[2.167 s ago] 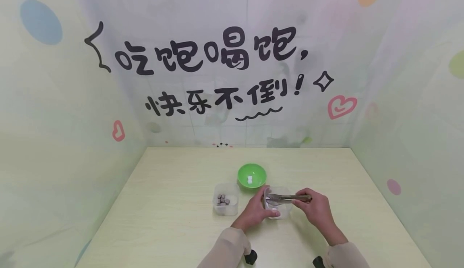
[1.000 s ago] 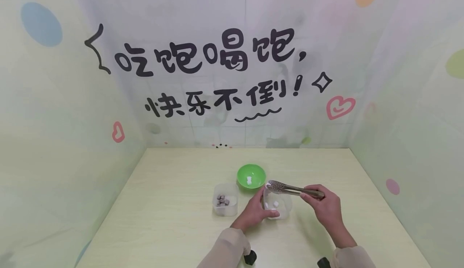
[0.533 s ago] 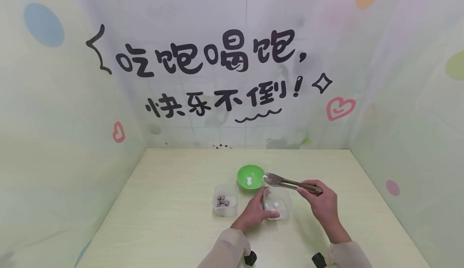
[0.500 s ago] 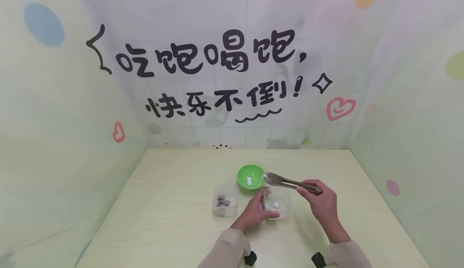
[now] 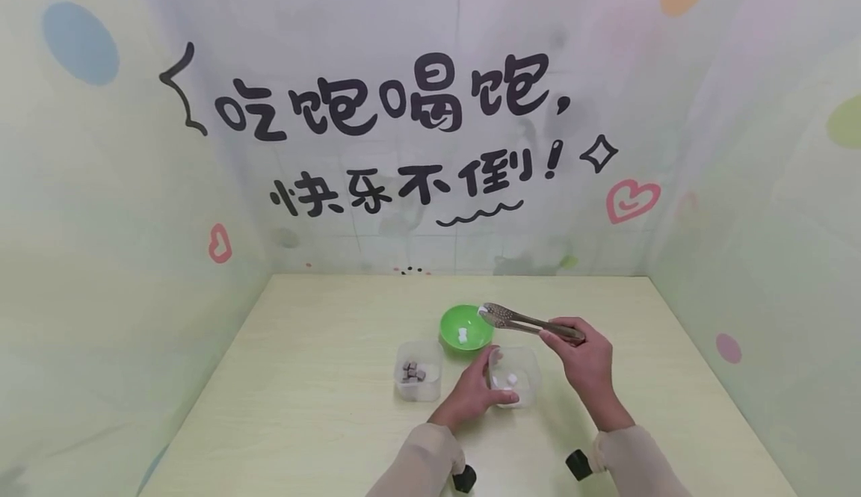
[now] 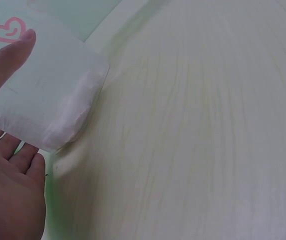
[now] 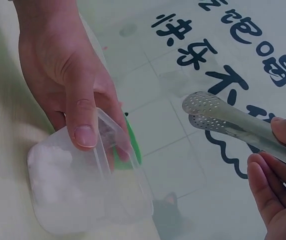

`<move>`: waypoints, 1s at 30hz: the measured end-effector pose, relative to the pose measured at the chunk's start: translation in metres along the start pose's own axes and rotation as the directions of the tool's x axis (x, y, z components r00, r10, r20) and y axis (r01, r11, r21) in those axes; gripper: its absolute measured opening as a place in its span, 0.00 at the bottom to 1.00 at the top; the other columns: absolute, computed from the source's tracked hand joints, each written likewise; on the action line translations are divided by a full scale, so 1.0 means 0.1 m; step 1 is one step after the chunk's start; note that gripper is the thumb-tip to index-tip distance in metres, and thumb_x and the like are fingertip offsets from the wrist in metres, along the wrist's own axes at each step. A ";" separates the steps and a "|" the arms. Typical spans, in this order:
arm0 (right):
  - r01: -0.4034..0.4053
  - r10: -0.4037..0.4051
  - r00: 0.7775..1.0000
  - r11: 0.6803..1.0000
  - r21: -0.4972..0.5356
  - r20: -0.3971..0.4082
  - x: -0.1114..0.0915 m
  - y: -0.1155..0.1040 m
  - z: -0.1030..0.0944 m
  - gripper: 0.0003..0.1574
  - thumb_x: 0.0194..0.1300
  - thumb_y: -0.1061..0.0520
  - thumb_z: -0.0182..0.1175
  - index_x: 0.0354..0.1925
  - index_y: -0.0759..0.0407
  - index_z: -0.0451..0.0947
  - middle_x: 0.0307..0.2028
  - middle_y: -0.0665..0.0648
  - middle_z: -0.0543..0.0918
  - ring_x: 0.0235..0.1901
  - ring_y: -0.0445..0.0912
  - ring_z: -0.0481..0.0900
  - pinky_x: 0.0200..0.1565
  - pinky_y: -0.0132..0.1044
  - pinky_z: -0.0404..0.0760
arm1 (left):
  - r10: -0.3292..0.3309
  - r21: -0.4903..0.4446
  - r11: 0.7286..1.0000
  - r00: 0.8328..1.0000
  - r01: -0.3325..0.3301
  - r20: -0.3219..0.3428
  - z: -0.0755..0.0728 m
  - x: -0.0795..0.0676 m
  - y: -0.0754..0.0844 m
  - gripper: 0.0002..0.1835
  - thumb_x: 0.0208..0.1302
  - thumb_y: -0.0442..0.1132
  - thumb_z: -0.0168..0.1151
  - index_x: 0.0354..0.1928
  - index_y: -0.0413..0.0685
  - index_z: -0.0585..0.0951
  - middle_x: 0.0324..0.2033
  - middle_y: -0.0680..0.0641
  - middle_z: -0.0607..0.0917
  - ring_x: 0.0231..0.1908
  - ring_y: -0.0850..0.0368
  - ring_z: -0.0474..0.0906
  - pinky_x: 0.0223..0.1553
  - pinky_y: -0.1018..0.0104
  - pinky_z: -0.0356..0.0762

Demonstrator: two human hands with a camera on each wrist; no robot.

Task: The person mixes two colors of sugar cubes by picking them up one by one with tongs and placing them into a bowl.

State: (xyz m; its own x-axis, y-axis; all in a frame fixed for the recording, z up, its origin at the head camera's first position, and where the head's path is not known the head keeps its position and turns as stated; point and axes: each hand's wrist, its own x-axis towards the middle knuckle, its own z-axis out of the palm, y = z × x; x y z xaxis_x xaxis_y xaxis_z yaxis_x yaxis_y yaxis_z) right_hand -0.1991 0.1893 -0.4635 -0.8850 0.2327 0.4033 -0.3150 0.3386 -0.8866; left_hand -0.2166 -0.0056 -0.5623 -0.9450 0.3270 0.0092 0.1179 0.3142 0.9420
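My left hand (image 5: 474,392) grips the near-left side of a clear plastic box (image 5: 533,374), thumb at the front. Inside lies a white cube (image 5: 512,380); the right wrist view shows more white through the box's wall (image 7: 50,167). My right hand (image 5: 587,361) holds metal tongs (image 5: 501,318) by the handle, their perforated tips over the right rim of a green bowl (image 5: 452,323). A small white piece (image 5: 482,310) shows at the tips. Other white pieces (image 5: 463,335) lie in the bowl. In the left wrist view, fingers and thumb span the box (image 6: 43,90).
Left of my left hand stands a second clear box (image 5: 433,389) with several brownish-grey cubes (image 5: 412,372). The pale wooden table (image 5: 309,377) is enclosed by printed cloth walls (image 5: 377,250) at the back and sides.
The tongs have come up out of the box with a white piece and moved up and left to the green bowl. My left hand and the box have stayed in place.
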 end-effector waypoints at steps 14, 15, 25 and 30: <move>-0.055 0.055 0.998 0.998 0.020 0.021 0.12 -0.09 0.11 0.14 0.55 0.66 0.71 0.41 0.69 0.82 0.34 0.66 0.85 0.30 0.32 0.81 0.32 0.24 0.80 | -0.007 -0.013 1.000 1.000 0.007 0.004 0.00 0.00 0.00 0.51 0.48 0.45 0.78 0.73 0.51 0.60 0.69 0.46 0.66 0.68 0.46 0.59 0.68 0.47 0.55; -0.058 0.058 0.998 0.998 0.018 0.023 0.12 -0.09 0.12 0.15 0.55 0.66 0.71 0.41 0.69 0.82 0.34 0.66 0.85 0.30 0.32 0.81 0.32 0.24 0.80 | -0.010 -0.012 1.000 1.000 0.010 0.002 0.00 0.00 0.00 0.51 0.48 0.45 0.78 0.73 0.51 0.60 0.69 0.46 0.66 0.68 0.47 0.59 0.68 0.47 0.55; -0.057 0.058 0.998 0.998 -0.017 0.032 0.10 0.01 0.12 0.16 0.55 0.59 0.73 0.41 0.65 0.83 0.34 0.63 0.86 0.31 0.33 0.82 0.32 0.25 0.80 | -0.016 -0.013 1.000 1.000 0.016 -0.003 0.00 0.00 0.01 0.51 0.48 0.45 0.78 0.73 0.50 0.60 0.69 0.46 0.65 0.69 0.45 0.59 0.68 0.46 0.55; -0.052 0.054 0.997 0.998 -0.028 0.047 0.07 0.06 0.08 0.16 0.56 0.58 0.72 0.42 0.64 0.83 0.34 0.61 0.86 0.31 0.35 0.83 0.32 0.27 0.81 | -0.005 -0.001 1.000 1.000 0.005 -0.003 0.00 0.01 0.00 0.52 0.48 0.46 0.78 0.73 0.50 0.60 0.69 0.45 0.66 0.68 0.45 0.60 0.67 0.45 0.55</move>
State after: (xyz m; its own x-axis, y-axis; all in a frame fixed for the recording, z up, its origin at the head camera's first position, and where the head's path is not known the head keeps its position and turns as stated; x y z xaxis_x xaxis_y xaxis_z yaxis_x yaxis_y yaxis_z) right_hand -0.2099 0.1853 -0.4676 -0.9157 0.2078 0.3441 -0.2586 0.3511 -0.8999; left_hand -0.2171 -0.0051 -0.5623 -0.9466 0.3224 0.0055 0.1129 0.3152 0.9423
